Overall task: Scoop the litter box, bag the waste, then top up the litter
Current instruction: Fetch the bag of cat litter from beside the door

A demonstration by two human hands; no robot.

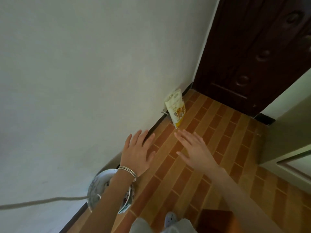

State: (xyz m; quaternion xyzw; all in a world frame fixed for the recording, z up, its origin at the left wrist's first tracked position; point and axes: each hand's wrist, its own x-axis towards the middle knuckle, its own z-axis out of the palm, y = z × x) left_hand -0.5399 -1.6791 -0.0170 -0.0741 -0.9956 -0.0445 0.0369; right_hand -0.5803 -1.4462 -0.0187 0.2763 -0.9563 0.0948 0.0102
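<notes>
A white and yellow litter bag [175, 107] stands upright on the tiled floor, leaning against the white wall near the dark door. My left hand [138, 153], with thin bangles on the wrist, is stretched out towards it with fingers spread and holds nothing. My right hand [193, 148] reaches forward beside the left one, also open and empty. Its fingertips are just short of the bag's lower corner. No litter box or scoop is in view.
A round white bowl-like object [101, 184] sits by the wall under my left forearm, with a grey cord [42, 201] running left. A dark wooden door [255, 52] closes the far end. A brown box [217, 221] and my shoe [170, 218] are at the bottom.
</notes>
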